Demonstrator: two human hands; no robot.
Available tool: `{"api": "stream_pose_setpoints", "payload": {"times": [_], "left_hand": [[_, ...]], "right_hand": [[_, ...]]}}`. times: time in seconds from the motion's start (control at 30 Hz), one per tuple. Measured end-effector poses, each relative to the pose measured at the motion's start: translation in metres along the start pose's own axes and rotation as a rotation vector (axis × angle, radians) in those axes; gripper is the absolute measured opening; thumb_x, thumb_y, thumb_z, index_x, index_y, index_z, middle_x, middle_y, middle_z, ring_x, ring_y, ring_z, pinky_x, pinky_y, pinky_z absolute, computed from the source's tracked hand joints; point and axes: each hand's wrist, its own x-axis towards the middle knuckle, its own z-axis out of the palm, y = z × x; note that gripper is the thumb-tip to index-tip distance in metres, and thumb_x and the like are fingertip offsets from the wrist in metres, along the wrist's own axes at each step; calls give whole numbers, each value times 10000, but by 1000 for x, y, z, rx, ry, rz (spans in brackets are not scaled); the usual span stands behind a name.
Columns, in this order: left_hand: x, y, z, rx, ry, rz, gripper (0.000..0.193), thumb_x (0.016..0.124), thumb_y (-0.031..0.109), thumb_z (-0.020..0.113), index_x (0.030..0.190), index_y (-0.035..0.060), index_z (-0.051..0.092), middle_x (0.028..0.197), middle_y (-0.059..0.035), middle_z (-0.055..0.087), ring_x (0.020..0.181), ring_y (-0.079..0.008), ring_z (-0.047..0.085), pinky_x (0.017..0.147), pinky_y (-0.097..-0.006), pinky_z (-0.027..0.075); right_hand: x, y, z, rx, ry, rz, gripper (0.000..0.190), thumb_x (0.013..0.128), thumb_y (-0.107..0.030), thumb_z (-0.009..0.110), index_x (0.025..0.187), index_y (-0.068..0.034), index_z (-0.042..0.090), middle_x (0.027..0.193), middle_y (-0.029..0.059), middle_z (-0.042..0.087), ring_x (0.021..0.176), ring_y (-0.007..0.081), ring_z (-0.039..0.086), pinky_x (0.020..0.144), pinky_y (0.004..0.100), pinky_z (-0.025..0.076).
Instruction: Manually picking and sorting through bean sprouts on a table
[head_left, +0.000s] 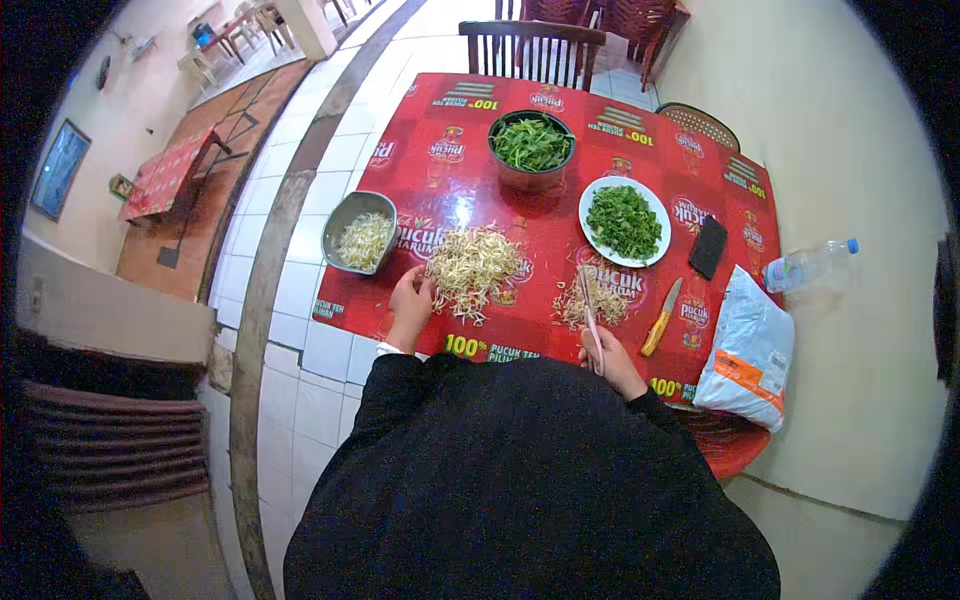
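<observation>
My left hand (411, 300) is at the left edge of a loose pile of bean sprouts (474, 266) on the table. Its fingers are bent, and whether they pinch a sprout is too small to tell. Just beyond it stands a grey bowl (365, 231) with bean sprouts inside. My right hand (611, 360) grips a pink-handled blade tool (590, 319), a knife or scissors. The blade points away from me over a smaller heap of thin sprout trimmings (606, 298). Behind that heap, a white plate (661, 250) holds chopped green leaves (622, 219).
A dark pot (531, 178) of leafy greens stands farther back on the red printed tablecloth (420, 180). To the right lie a yellow-handled knife (661, 319), a black phone-like slab (708, 247), a plastic parcel (746, 349) and a water bottle (810, 266). A wooden chair (532, 49) faces the far edge.
</observation>
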Motion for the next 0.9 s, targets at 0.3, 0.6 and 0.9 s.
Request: {"api": "stream_pose_setpoints", "payload": {"times": [0.3,0.6,0.9], "left_hand": [[-9,97,42,-1105,-443,-638,123,798,9,528,919,23,510,790,-101,596,718,-189,592,670,-271,491],[-5,145,91,-1073,-780,-559,90,763,7,589,816,44,526,812,-87,604,743,-171,598,661,-266,496],[-15,158,94,-731,-952,-304,151,737,43,637,864,15,559,793,-50,603,702,-122,577,625,-253,479]], "right_hand": [[-2,-31,16,109,-6,-135,409,845,-347,511,1092,-28,442,773,-7,488,648,76,495,553,217,436],[-2,-40,53,86,100,-259,565,825,-386,533,1213,-7,373,831,15,489,712,80,464,607,228,411],[-2,-30,61,136,190,-226,617,813,-442,525,1221,-6,371,885,27,499,756,108,475,667,247,419]]}}
